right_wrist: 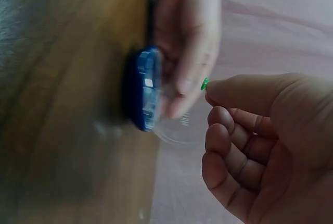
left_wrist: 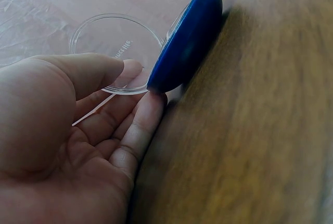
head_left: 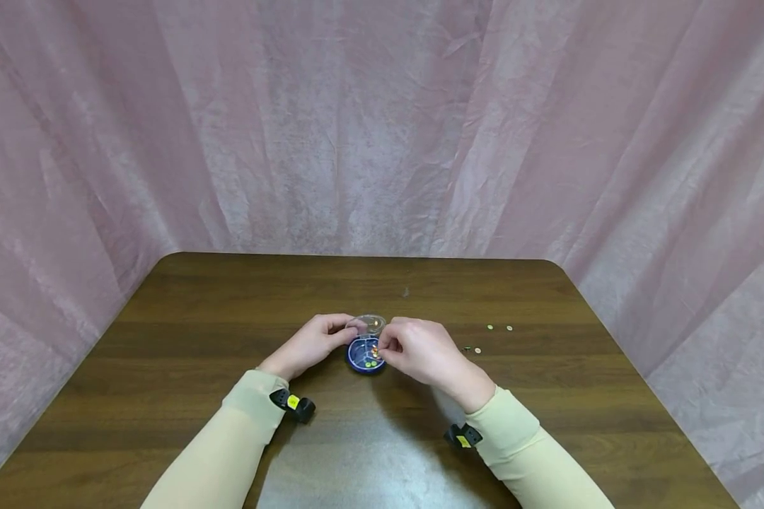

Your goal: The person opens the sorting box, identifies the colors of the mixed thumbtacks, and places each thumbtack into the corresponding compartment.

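A small round blue pill box (head_left: 356,362) rests on the table with its clear lid (left_wrist: 115,36) raised. My left hand (head_left: 312,344) holds the lid between thumb and fingers, a fingertip right at the blue base. Dividers split the inside of the box, where yellow-green pieces (head_left: 371,364) lie near the front and orange-red ones (head_left: 375,351) sit at the right. Over the right side of the box, my right hand (head_left: 428,351) pinches a tiny green piece (right_wrist: 205,84) between thumb and forefinger, its other fingers curled.
To the right of my right hand, several small pieces lie on the wooden table (head_left: 547,410): two pale green discs (head_left: 499,328), a whitish disc (head_left: 478,350) and a dark green bit (head_left: 467,348). A pink curtain (head_left: 337,127) hangs behind the table's far edge.
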The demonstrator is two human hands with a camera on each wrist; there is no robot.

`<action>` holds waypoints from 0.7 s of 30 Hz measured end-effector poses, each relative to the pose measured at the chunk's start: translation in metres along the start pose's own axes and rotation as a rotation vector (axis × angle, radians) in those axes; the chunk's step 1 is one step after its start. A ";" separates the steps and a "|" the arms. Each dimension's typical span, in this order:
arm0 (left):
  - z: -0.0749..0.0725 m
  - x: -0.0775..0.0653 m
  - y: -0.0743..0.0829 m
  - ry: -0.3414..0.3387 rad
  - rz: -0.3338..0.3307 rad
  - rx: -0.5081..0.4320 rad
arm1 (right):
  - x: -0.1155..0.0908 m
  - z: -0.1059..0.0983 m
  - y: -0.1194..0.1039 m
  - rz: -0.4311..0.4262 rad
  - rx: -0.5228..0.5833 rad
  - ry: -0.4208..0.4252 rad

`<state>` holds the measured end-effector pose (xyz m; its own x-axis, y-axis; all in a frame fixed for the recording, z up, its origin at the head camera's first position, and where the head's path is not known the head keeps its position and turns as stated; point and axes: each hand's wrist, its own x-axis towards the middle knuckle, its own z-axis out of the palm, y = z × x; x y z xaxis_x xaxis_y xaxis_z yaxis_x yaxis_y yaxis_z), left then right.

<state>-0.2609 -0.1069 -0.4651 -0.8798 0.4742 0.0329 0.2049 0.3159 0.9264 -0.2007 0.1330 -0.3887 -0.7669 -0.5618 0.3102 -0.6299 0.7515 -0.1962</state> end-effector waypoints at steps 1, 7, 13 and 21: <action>0.000 0.000 0.000 -0.002 -0.001 -0.002 | 0.001 0.004 0.000 -0.009 -0.027 -0.005; -0.001 0.000 0.002 -0.004 0.001 -0.015 | 0.004 0.020 -0.002 -0.073 -0.145 0.048; -0.001 0.002 0.003 -0.006 0.007 -0.020 | 0.004 0.026 -0.001 -0.073 -0.167 0.058; -0.001 0.001 0.001 -0.002 -0.004 -0.022 | 0.004 0.031 0.002 -0.051 -0.162 0.007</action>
<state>-0.2619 -0.1063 -0.4636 -0.8796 0.4749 0.0286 0.1920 0.2992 0.9347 -0.2088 0.1211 -0.4161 -0.7329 -0.5988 0.3228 -0.6397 0.7681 -0.0276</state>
